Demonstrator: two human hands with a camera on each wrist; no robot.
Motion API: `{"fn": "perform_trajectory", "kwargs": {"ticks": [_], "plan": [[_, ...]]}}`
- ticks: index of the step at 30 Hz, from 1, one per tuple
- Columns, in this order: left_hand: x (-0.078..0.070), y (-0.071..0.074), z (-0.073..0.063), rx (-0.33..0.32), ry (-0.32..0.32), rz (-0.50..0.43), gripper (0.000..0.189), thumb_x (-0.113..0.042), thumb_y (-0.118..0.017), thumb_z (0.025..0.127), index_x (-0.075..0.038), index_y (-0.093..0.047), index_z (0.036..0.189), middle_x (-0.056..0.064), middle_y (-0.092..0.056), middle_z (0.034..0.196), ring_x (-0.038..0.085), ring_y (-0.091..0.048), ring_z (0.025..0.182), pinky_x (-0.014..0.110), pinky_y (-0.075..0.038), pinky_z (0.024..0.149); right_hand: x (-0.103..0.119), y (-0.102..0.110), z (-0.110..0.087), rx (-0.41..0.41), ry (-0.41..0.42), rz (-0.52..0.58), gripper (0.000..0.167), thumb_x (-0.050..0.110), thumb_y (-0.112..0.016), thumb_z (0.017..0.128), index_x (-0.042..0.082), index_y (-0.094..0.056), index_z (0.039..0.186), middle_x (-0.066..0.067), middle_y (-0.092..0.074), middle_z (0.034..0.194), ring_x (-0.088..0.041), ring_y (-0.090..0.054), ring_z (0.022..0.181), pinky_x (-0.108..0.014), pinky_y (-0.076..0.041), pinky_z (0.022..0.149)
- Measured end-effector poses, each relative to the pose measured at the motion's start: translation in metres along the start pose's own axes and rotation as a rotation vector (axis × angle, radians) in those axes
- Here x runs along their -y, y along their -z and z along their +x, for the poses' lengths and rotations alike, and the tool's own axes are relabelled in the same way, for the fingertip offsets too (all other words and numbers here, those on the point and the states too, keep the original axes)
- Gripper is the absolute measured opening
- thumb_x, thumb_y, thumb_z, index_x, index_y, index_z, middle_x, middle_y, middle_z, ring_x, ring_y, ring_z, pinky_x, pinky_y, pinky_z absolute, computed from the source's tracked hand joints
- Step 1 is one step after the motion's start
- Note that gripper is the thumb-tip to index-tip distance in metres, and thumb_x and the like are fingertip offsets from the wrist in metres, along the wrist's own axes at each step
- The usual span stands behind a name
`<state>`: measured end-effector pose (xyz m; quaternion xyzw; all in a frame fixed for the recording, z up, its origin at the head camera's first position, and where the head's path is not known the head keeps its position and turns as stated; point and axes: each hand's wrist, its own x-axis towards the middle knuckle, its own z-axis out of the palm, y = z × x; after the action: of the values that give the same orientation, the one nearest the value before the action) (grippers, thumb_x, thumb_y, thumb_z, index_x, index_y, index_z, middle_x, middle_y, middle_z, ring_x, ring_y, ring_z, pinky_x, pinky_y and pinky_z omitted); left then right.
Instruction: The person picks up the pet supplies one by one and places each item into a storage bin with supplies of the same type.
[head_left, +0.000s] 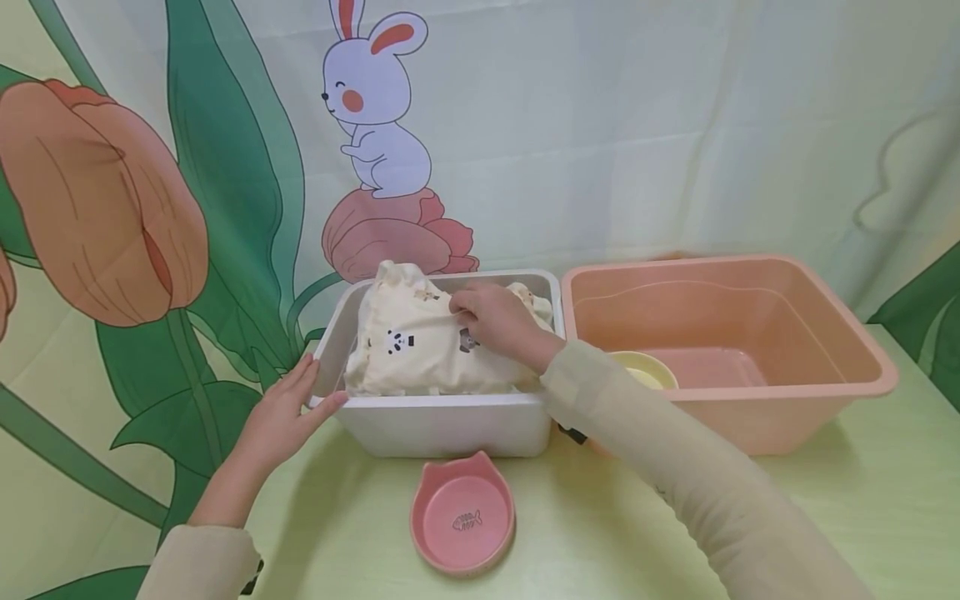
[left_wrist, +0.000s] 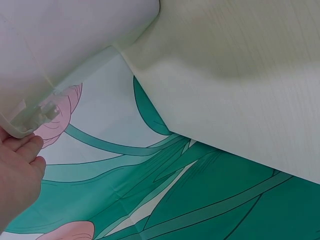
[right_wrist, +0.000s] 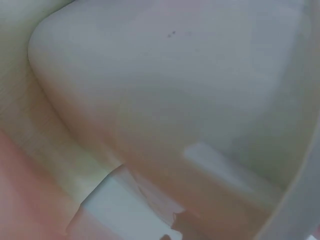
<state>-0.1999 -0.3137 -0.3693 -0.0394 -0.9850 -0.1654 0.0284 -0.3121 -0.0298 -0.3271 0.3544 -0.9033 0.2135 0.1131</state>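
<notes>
A cream cloth item with panda and other animal prints and a gathered edge (head_left: 420,358) lies bunched in a light grey plastic tub (head_left: 450,425). My right hand (head_left: 498,321) is over the cloth, its curled fingers pinching the fabric near the middle. The left hand (head_left: 281,417) rests at the tub's front left corner, fingers straight along the side rim and thumb toward the front rim. In the left wrist view, the left fingertips (left_wrist: 32,147) touch under the tub's rim. The right wrist view is filled by the tub's pale wall (right_wrist: 165,90); the right hand is hidden there.
A peach tub (head_left: 825,417) stands right beside the grey one, with a yellow round dish (head_left: 652,367) inside at its left. In front sits a pink cat-eared bowl with a fishbone print (head_left: 465,533) on the pale green table (head_left: 600,533). Behind hangs a printed curtain (head_left: 600,125).
</notes>
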Motion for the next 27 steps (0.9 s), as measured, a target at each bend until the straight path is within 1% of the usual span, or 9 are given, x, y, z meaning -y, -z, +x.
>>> {"fn": "perform_trajectory", "kwargs": {"ticks": [7,13,19,22,27], "plan": [[-0.001,0.001,-0.001,0.008,0.009,-0.014,0.08,-0.055,-0.04,0.086,0.001,-0.018,0.14,0.018,-0.013,0.147,0.048,-0.02,0.127,0.062,-0.02,0.098,-0.003,-0.005,0.0,0.029,-0.004,0.011,0.016,0.01,-0.052,0.088,0.011,-0.066,0.095,-0.002,-0.064,0.095,-0.014,-0.054,0.085,-0.026,-0.046,0.081],[0.0,0.001,-0.001,0.004,0.011,-0.021,0.08,-0.055,-0.041,0.086,0.0,-0.018,0.14,0.018,-0.013,0.147,0.048,-0.02,0.127,0.062,-0.021,0.098,-0.004,-0.009,-0.001,0.051,0.006,0.023,0.015,0.01,-0.052,0.088,0.01,-0.065,0.094,-0.001,-0.063,0.093,-0.014,-0.053,0.083,-0.026,-0.046,0.079],[0.001,0.0,0.0,0.0,0.011,-0.017,0.08,-0.055,-0.041,0.086,0.0,-0.018,0.14,0.018,-0.013,0.147,0.048,-0.02,0.127,0.062,-0.021,0.098,-0.005,-0.013,-0.003,0.08,-0.007,0.034,0.014,0.01,-0.052,0.088,0.011,-0.065,0.094,-0.001,-0.063,0.095,-0.013,-0.053,0.084,-0.026,-0.046,0.08],[0.002,-0.001,0.0,0.003,0.014,-0.015,0.08,-0.056,-0.041,0.086,0.0,-0.018,0.14,0.017,-0.013,0.147,0.048,-0.02,0.127,0.063,-0.021,0.098,-0.005,-0.015,-0.004,0.09,-0.012,0.033,0.014,0.01,-0.053,0.087,0.011,-0.065,0.093,-0.001,-0.063,0.094,-0.013,-0.053,0.083,-0.026,-0.046,0.08],[0.002,-0.001,0.001,0.005,0.019,-0.014,0.081,-0.056,-0.04,0.086,-0.001,-0.017,0.14,0.017,-0.012,0.148,0.048,-0.02,0.127,0.063,-0.021,0.097,-0.005,-0.017,-0.004,0.121,-0.043,0.041,0.014,0.01,-0.053,0.087,0.011,-0.066,0.093,-0.001,-0.062,0.091,-0.012,-0.052,0.081,-0.025,-0.046,0.078]]}}
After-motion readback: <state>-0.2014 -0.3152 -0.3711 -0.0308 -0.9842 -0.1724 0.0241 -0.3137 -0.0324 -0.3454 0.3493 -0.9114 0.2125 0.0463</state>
